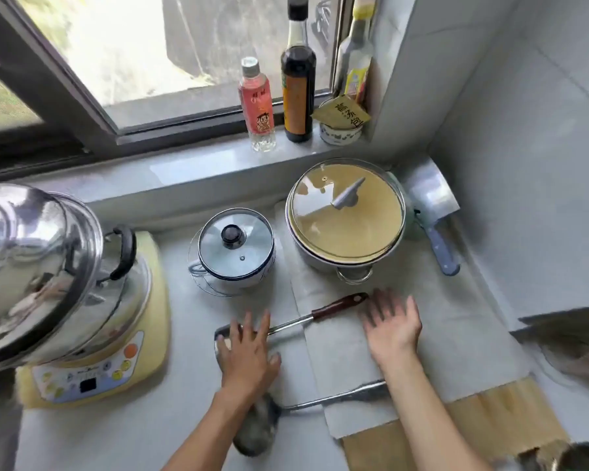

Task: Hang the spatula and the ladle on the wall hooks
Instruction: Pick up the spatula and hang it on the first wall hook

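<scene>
While both spread hands, left hand [249, 348] and right hand [393, 326], hover over the spatula [306, 319], two lidded pots [346, 215] crowd the bench [143, 433].

The left hand [249, 348] hides most of the spatula [320, 314] blade. Nearer than the spatula, the ladle [255, 433] bowl is blurred, its handle end hidden under the right forearm.

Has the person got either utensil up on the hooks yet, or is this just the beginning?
Just the beginning. Nothing is hung: the spatula and the ladle both lie on the counter. The left hand rests open over the spatula's blade end, and the right hand is spread open near its dark handle, neither gripping. Both utensils are left to lift and hang. No wall hooks show in this view.
</scene>
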Tool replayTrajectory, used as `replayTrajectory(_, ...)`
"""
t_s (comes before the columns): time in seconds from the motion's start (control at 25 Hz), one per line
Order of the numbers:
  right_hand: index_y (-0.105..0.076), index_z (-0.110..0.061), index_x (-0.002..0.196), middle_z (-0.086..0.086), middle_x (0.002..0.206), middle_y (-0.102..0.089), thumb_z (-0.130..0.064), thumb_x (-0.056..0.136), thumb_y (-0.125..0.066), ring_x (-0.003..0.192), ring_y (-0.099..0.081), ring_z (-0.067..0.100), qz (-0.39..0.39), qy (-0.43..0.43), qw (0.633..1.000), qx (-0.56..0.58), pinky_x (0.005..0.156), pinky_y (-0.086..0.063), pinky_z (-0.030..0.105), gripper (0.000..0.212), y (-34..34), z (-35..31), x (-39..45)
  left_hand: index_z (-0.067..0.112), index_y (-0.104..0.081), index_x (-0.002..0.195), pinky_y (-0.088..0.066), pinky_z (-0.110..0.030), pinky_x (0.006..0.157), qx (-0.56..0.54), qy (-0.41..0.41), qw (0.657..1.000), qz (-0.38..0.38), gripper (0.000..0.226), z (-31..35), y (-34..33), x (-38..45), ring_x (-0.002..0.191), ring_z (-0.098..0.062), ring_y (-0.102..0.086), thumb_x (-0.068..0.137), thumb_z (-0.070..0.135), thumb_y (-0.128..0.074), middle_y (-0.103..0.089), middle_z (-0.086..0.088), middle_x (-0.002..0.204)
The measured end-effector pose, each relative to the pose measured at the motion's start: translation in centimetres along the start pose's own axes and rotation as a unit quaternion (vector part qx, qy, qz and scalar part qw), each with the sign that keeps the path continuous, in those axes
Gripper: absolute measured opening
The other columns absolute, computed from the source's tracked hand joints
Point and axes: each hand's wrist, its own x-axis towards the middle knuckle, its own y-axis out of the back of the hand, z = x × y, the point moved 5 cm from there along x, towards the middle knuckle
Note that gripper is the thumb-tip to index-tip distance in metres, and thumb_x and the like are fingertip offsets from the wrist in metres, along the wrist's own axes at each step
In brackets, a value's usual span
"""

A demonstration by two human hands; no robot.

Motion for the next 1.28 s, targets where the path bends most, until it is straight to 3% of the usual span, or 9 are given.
replayTrajectory(0.16, -0.068, -0.023, 0.093, 0.002, 0.098, -0.066, -0.033, 0.090, -0.052, 0.095, -0.061, 0.019, -0.018, -0.057, 0.998, -0.023, 0.093, -0.044, 0.038, 0.019, -0.4, 2.4, 1.6, 0.034, 0.001, 0.152, -0.020, -0.049, 0.115, -0.017, -0.023, 1.000, 0.000, 0.082, -0.8, -1.0, 0.9, 0.147, -0.037, 0.006, 0.088, 0.057, -0.046, -0.004, -0.003, 0.163)
replayTrajectory(0.32, -0.073, -0.020, 0.080, 0.003, 0.090, -0.071, -0.025, 0.090, -0.053, 0.098, -0.063, 0.021, -0.054, -0.116, 0.992, -0.016, 0.091, -0.046, 0.048, 0.023, -0.7, 4.2, 1.0, 0.036, 0.002, 0.151, -0.017, -0.053, 0.116, -0.041, -0.033, 0.998, 0.016, 0.083, -1.4, -1.8, 0.6, 0.147, -0.036, 0.010, 0.087, 0.059, -0.046, -0.002, -0.002, 0.164)
replayTrajectory(0.44, -0.068, -0.021, 0.097, 0.006, 0.099, -0.075, -0.022, 0.094, -0.050, 0.103, -0.065, 0.024, -0.096, -0.176, 0.976, -0.080, 0.087, -0.049, 0.046, 0.018, -2.0, 8.6, -0.9, 0.038, 0.007, 0.149, -0.015, -0.052, 0.117, -0.039, -0.051, 0.998, 0.011, 0.083, -1.9, -1.7, 0.4, 0.147, -0.034, 0.010, 0.088, 0.058, -0.045, 0.000, -0.002, 0.164)
replayTrajectory(0.56, -0.060, -0.025, 0.110, 0.004, 0.109, -0.072, -0.027, 0.097, -0.046, 0.106, -0.064, 0.024, -0.140, -0.178, 0.966, -0.126, 0.094, -0.044, 0.048, 0.020, -4.0, 12.1, -3.4, 0.036, 0.008, 0.150, -0.009, -0.052, 0.118, -0.019, -0.073, 0.996, 0.040, 0.082, -2.4, -0.4, 0.0, 0.148, -0.030, 0.005, 0.089, 0.060, -0.042, -0.002, -0.004, 0.164)
replayTrajectory(0.68, -0.062, -0.024, 0.118, 0.008, 0.111, -0.074, -0.034, 0.089, -0.055, 0.109, -0.066, 0.027, -0.192, -0.102, 0.963, -0.157, 0.098, -0.046, 0.052, 0.031, -5.9, 11.4, -6.7, 0.038, 0.014, 0.149, -0.005, -0.053, 0.117, -0.039, -0.103, 0.990, 0.093, 0.084, -2.9, 1.8, -1.9, 0.149, -0.025, 0.003, 0.089, 0.061, -0.041, 0.002, 0.001, 0.164)
replayTrajectory(0.88, -0.060, -0.029, 0.125, 0.015, 0.120, -0.069, -0.043, 0.089, -0.053, 0.113, -0.064, 0.034, -0.252, 0.050, 0.947, -0.196, 0.096, -0.047, 0.054, 0.039, -9.4, 3.0, -14.1, 0.040, 0.016, 0.148, -0.002, -0.053, 0.117, -0.071, -0.216, 0.960, 0.161, 0.090, 0.2, 7.3, -5.5, 0.148, -0.018, 0.014, 0.084, 0.062, -0.044, 0.008, 0.007, 0.162)
replayTrajectory(1.04, -0.060, -0.026, 0.125, 0.016, 0.116, -0.071, -0.041, 0.088, -0.053, 0.106, -0.067, 0.035, -0.259, 0.174, 0.923, -0.226, 0.081, -0.056, 0.051, 0.041, -14.8, -7.3, -20.4, 0.044, 0.022, 0.144, -0.007, -0.051, 0.119, -0.092, -0.310, 0.924, 0.206, 0.111, 7.5, 15.7, -5.9, 0.149, -0.019, 0.007, 0.073, 0.062, -0.062, 0.007, 0.005, 0.163)
replayTrajectory(1.16, -0.061, -0.026, 0.123, 0.015, 0.112, -0.073, -0.040, 0.090, -0.051, 0.100, -0.069, 0.033, -0.252, 0.252, 0.895, -0.270, 0.083, -0.054, 0.052, 0.037, -18.7, -15.0, -24.2, 0.045, 0.023, 0.143, -0.009, -0.049, 0.120, -0.129, -0.358, 0.893, 0.241, 0.115, 13.8, 21.7, -5.8, 0.149, -0.017, 0.004, 0.071, 0.061, -0.065, 0.005, 0.006, 0.163)
replayTrajectory(1.28, -0.061, -0.024, 0.119, 0.015, 0.109, -0.074, -0.037, 0.096, -0.047, 0.099, -0.070, 0.035, -0.239, 0.307, 0.870, -0.303, 0.087, -0.053, 0.054, 0.030, -21.8, -22.6, -27.0, 0.042, 0.026, 0.143, -0.014, -0.044, 0.117, -0.138, -0.408, 0.862, 0.267, 0.115, 20.3, 27.3, -6.3, 0.148, -0.015, -0.005, 0.071, 0.060, -0.062, -0.010, 0.001, 0.163)
